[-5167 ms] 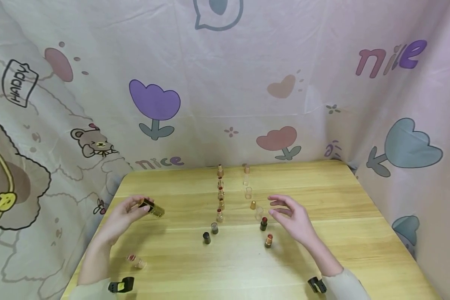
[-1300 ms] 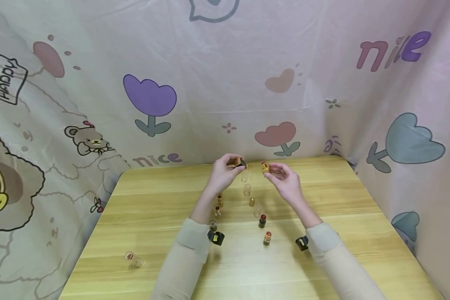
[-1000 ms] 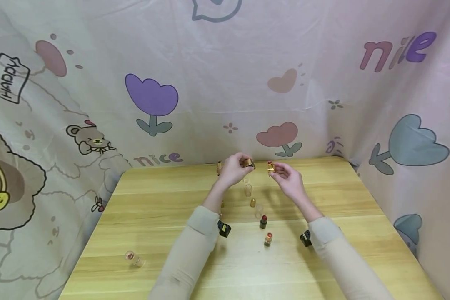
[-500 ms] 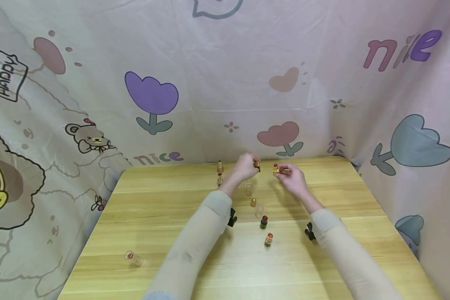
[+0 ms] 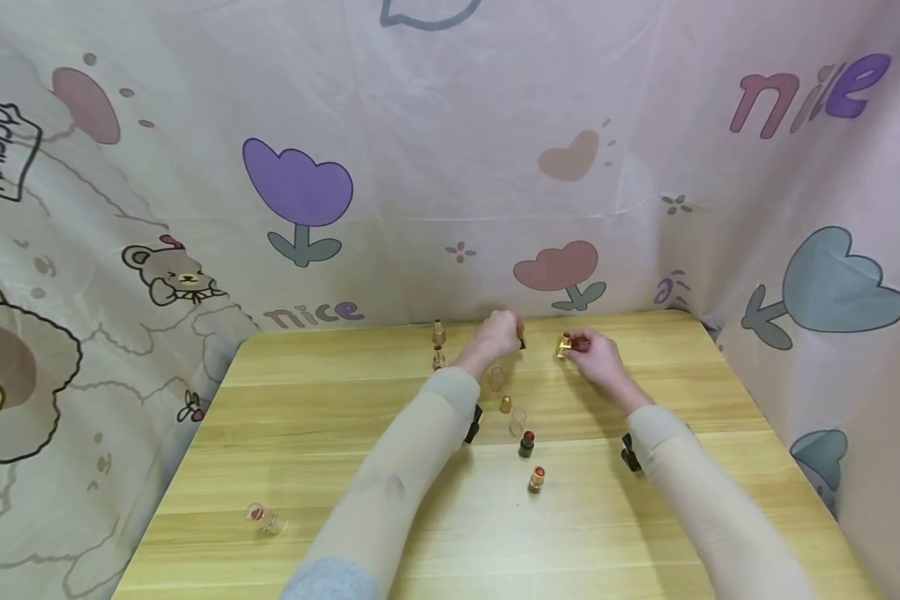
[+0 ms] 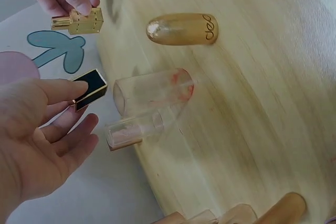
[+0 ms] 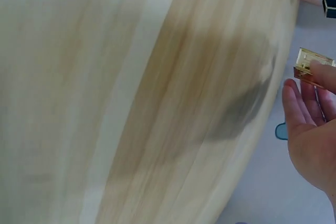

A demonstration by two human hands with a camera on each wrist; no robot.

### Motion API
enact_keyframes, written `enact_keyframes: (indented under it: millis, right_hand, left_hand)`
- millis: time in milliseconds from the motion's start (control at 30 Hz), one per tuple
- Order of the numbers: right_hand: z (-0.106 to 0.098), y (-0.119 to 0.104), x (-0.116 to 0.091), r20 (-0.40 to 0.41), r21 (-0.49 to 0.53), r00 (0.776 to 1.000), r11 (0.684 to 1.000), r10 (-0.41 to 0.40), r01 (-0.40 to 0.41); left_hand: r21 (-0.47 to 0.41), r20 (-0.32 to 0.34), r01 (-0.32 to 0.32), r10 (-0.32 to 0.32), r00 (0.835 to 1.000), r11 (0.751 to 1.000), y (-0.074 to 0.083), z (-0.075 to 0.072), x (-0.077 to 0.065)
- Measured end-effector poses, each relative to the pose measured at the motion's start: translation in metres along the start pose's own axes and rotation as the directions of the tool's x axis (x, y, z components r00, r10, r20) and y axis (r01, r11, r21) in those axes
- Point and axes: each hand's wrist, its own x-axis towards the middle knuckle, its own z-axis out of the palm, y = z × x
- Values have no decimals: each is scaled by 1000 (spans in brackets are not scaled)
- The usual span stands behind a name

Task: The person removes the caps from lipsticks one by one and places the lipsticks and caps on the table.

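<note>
At the table's far side, my left hand (image 5: 498, 333) pinches a black lipstick cap with gold edges (image 6: 90, 88) between thumb and fingers. To its right, my right hand (image 5: 598, 358) holds the square gold lipstick (image 5: 563, 346) by thumb and fingertips, its red tip up in the head view. Cap and lipstick are apart, both held off the table. In the left wrist view, a clear cap (image 6: 152, 85), a smaller clear cap with a pinkish end (image 6: 126, 134) and a rounded gold cap (image 6: 184, 29) stand near the left hand.
Nearer on the wooden table (image 5: 645, 533) stand a dark lipstick with red tip (image 5: 527, 444) and a copper one (image 5: 537, 479). A clear-capped lipstick (image 5: 266, 518) lies at the left. Lipsticks (image 5: 438, 333) stand at the back; my left sleeve hides part of their row.
The lipstick, whole in my left hand at first, is now split between both hands. Both hands have moved rightward at the table's back, and the right has lowered slightly.
</note>
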Motion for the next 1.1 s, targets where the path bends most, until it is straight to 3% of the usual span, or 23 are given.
enact_keyframes:
  millis: [233, 467, 800, 1100]
  right_hand:
    - [-5, 6, 6, 40, -79, 999, 997, 3, 1]
    - [-5, 8, 10, 57, -116, 998, 993, -11, 17]
    - [-2, 11, 10, 62, -127, 998, 992, 13, -5]
    - [-9, 17, 9, 63, -142, 998, 990, 9, 0]
  left_hand:
    - [182, 30, -5, -1, 1000, 983, 2, 1, 4]
    - [298, 65, 2, -22, 998, 955, 0, 9, 14]
    - [361, 84, 15, -48, 995, 932, 0, 19, 23]
    - [355, 34, -27, 16, 999, 935, 3, 13, 17]
